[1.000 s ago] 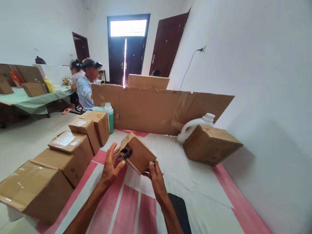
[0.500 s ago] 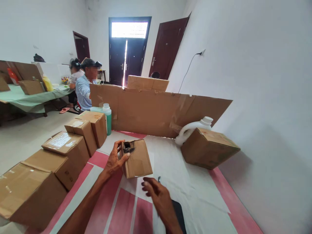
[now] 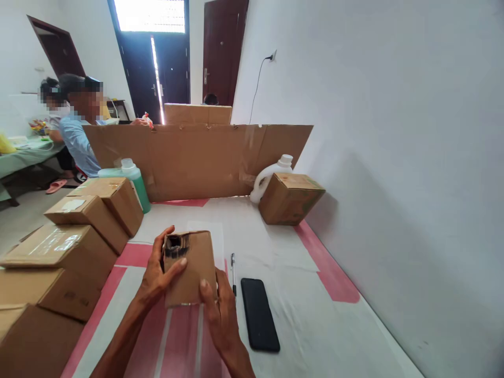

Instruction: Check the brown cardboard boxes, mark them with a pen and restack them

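Observation:
I hold a small cardboard box (image 3: 190, 268) above the table with both hands. A black scribble marks its upper left part. My left hand (image 3: 156, 275) grips its left side, thumb across the face near the scribble. My right hand (image 3: 221, 313) grips its lower right corner, thumb on the face. A pen (image 3: 233, 265) and a black phone (image 3: 259, 313) lie on the white and pink cloth (image 3: 275, 247) just to the right of my right hand.
A row of several cardboard boxes (image 3: 84, 210) lines the left edge, with a green bottle (image 3: 134, 176) behind them. A cardboard screen (image 3: 197, 157) stands across the back. A box (image 3: 289, 197) and white jug (image 3: 268, 176) sit back right. People sit at far left.
The camera has tilted down and to the right. My right hand came back onto the box's lower right corner. The box now faces me more squarely and sits lower.

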Demonstrator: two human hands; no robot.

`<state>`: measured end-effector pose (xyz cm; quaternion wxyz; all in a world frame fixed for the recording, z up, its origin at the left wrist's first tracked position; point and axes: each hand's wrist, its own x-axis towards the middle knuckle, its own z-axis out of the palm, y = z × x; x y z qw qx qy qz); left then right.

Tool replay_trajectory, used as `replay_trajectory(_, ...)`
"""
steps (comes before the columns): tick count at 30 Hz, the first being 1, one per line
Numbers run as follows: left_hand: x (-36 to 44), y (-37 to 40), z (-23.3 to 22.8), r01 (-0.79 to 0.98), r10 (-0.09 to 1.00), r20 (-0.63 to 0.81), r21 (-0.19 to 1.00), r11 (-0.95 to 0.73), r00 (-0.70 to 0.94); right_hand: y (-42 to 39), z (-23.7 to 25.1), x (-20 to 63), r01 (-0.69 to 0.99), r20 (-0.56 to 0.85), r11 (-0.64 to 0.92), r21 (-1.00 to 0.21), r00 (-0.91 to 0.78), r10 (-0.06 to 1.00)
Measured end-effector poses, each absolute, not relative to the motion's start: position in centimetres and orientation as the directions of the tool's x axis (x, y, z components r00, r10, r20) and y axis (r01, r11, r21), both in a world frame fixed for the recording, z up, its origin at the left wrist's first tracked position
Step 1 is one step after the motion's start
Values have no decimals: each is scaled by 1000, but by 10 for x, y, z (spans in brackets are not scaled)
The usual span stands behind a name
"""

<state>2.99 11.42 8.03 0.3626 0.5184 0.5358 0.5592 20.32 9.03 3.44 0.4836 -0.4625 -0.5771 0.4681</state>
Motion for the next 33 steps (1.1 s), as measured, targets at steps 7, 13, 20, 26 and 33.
replay_trajectory(7,27,117,78,136,977,110,987,-86,-185,116,-10,245,638,-21,-44,-769,43,999)
replay_trajectory(13,29,120,72,169,972,145,979,-114,-184,147,-32,244,873,-160,-201,-444,143,977)
replay_trajectory(20,27,113,78,133,973,162,981,-141,-163,150,-42,257,820,-188,-199,-536,114,976)
replay_trajectory(26,26,117,78,183,968,201,968,-173,-149,163,8,269,-4,-101,-103,-995,235,967)
replay_trajectory(33,31,118,81,222,971,209,959,-179,-119,156,106,225,-576,19,71,-814,96,995)
